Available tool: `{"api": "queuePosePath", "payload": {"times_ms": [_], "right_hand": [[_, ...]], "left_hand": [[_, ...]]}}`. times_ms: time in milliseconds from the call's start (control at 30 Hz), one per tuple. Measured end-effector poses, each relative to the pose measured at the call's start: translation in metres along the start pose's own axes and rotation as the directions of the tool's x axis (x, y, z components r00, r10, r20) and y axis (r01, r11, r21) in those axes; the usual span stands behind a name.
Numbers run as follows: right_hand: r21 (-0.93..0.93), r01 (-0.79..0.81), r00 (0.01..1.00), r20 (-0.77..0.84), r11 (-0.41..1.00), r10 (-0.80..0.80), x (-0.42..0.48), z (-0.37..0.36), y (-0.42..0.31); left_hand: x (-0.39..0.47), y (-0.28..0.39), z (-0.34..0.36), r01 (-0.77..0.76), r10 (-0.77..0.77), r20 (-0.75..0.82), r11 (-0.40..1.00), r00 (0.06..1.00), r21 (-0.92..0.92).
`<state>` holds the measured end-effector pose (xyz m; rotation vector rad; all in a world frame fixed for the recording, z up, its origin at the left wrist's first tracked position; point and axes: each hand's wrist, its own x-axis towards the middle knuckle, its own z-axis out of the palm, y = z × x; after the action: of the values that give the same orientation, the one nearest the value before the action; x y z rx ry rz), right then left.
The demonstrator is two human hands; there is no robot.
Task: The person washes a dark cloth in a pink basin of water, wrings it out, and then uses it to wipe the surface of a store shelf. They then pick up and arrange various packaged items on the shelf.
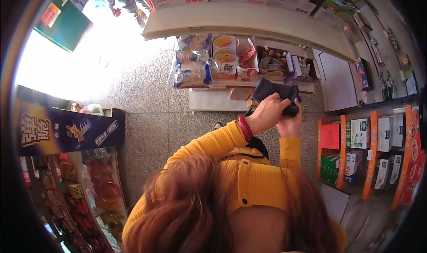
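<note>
Between my two hands is a dark folded cloth (278, 90), held in front of the packed goods on a low shelf. My left hand (268, 111), with a red bangle (245, 129) and a beaded bracelet at the wrist, lies over the cloth with its fingers on the near side. From the right, my right hand (291, 121) grips the cloth's lower right part; its palm is partly hidden behind the cloth and my left hand. Just beyond the cloth stand an open carton of small packs (275, 61) and stacked instant-food cups (225, 61).
A shelf board (247, 18) with printed boxes juts out above the low goods. Orange-edged racks (368, 156) of cartons stand at the right. A snack rack with a dark blue header (71, 133) is at the left. Another person (125, 1) is at the top left.
</note>
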<state>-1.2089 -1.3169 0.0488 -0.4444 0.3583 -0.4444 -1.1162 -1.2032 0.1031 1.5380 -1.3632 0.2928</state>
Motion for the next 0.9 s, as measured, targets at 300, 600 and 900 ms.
{"api": "queuePosePath", "payload": {"times_ms": [300, 600, 900], "right_hand": [[0.145, -0.115, 0.966, -0.216, 0.983, 0.144, 0.055, -0.01, 0.025], [0.075, -0.17, 0.906, -0.379, 0.983, 0.186, 0.061, -0.031, 0.025], [0.008, 0.03, 0.942, -0.335, 1.0, -0.025, 0.049, 0.004, 0.0]], "left_hand": [[-0.018, -0.075, 0.026, 0.048, -0.069, 0.456, 0.997, 0.887, 0.057], [-0.029, -0.103, 0.038, 0.042, 0.016, 0.496, 0.994, 0.868, -0.106], [0.002, -0.095, 0.04, -0.021, -0.016, 0.3, 0.993, 0.954, 0.119]]}}
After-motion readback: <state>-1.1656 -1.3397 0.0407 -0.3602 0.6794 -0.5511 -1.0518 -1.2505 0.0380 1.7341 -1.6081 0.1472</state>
